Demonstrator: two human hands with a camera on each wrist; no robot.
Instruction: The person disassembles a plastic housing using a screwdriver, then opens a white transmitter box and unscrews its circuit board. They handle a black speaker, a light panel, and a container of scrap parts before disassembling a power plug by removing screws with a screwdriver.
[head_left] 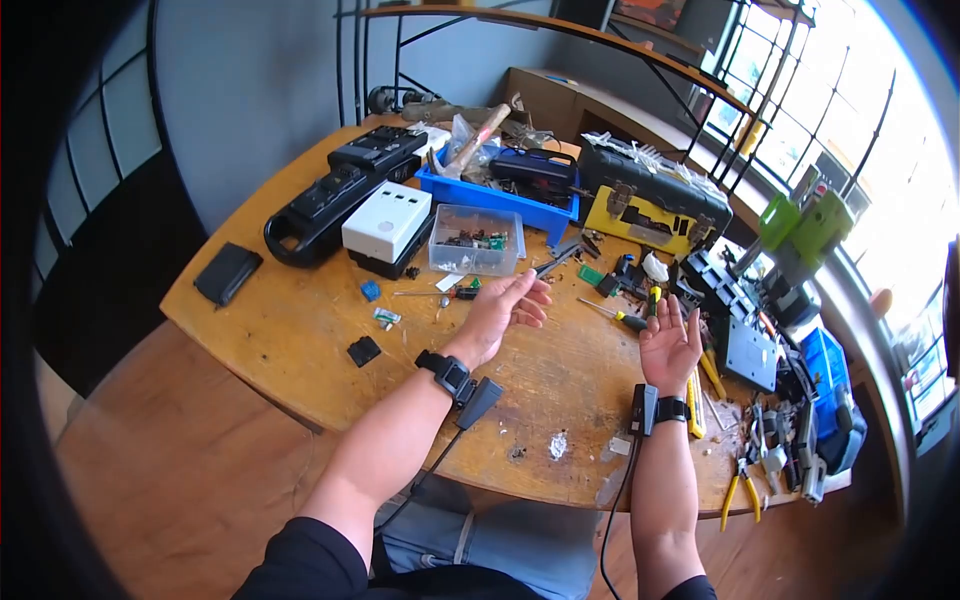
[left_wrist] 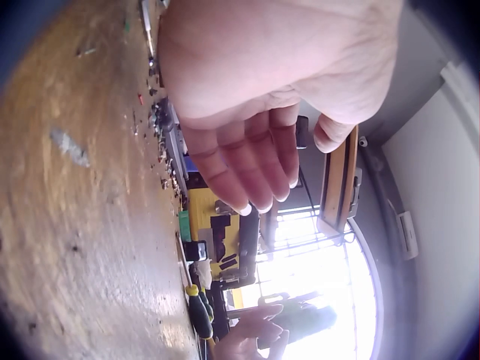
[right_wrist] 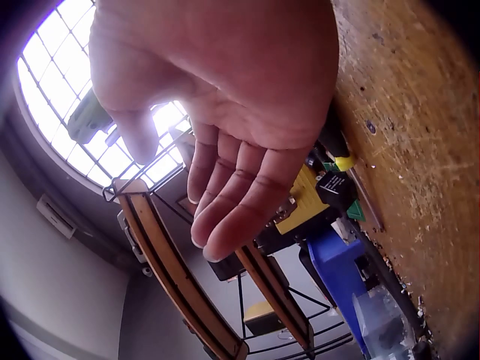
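The left hand point(head_left: 497, 313) is held above the middle of the wooden table point(head_left: 560, 400), palm turned inward, its fingers relaxed and slightly bent with nothing in them. To its right the right hand point(head_left: 670, 348) is raised palm up with loose fingers, also holding nothing, near a yellow and black screwdriver point(head_left: 630, 321). The left wrist view shows the left palm point(left_wrist: 277, 67) and fingers bare. In the right wrist view the right hand point(right_wrist: 225, 112) has its fingers extended and slightly bent, touching no object.
Behind the hands stand a clear parts box point(head_left: 476, 240), a blue tray point(head_left: 500, 200) with a hammer point(head_left: 478, 140), and a black and yellow toolbox point(head_left: 650, 222). A white box point(head_left: 387, 222) is at left. Pliers point(head_left: 741, 492) and several tools crowd the right edge.
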